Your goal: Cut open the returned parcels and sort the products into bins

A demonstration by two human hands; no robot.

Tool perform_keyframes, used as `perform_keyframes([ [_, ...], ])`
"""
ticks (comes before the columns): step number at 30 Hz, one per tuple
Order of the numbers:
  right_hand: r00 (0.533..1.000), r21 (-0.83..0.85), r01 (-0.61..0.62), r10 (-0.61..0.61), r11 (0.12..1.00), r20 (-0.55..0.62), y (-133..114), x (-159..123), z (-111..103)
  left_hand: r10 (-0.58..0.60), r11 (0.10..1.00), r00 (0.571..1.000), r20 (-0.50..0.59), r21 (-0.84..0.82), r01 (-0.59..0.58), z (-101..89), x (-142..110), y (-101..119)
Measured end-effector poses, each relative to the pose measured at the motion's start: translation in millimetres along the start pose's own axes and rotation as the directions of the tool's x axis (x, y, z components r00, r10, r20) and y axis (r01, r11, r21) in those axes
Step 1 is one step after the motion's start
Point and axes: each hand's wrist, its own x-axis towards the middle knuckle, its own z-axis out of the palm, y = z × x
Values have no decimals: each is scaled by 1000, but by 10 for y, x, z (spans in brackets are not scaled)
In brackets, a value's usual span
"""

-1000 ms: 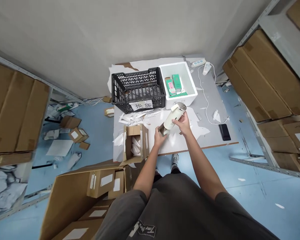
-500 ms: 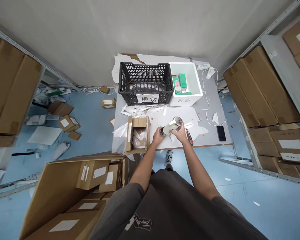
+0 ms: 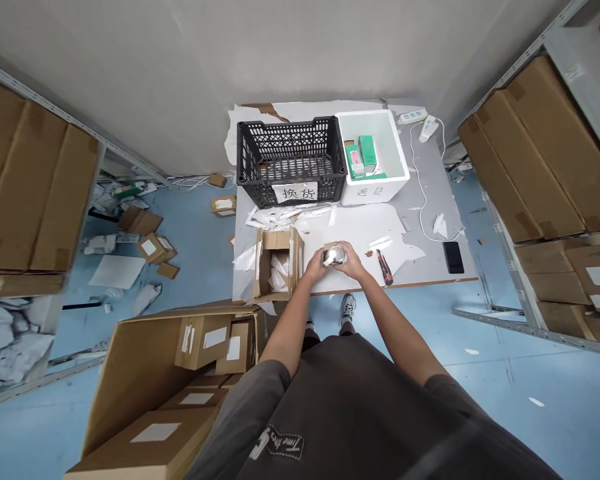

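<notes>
Over the front edge of the table, my left hand and my right hand grip opposite sides of a white cylinder with a shiny silver end. Its round silver end faces up towards me, with a pale strip across its lower left part. Most of its body is hidden under this end and behind my fingers. Left of my hands stands an open cardboard box with white packing material inside. A red and black utility knife lies to the right.
Behind are a black crate and a white foam box holding green boxes. A phone and a power strip lie right. A large carton of boxes stands at lower left; loaded shelves flank both sides.
Both hands have tipped the cylinder from lying slanted to standing, silver end up, and drawn it slightly left. The utility knife now shows fully. The view has shifted a little.
</notes>
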Motion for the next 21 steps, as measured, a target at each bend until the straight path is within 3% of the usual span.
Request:
perform_keyframes([
  [5,994,13,-86,85,996,63,119,29,-20,19,997,999,-26,77,-17,-115,-101,188],
  [11,990,-12,-83,84,996,110,35,56,-54,175,976,960,-220,165,-140,-202,-480,583],
  [17,990,-26,-91,93,996,102,17,32,-41,93,996,948,-306,35,-86,-35,-405,742],
  [21,991,-91,-59,70,994,115,45,25,-19,64,996,953,-296,83,-42,-63,-380,722],
])
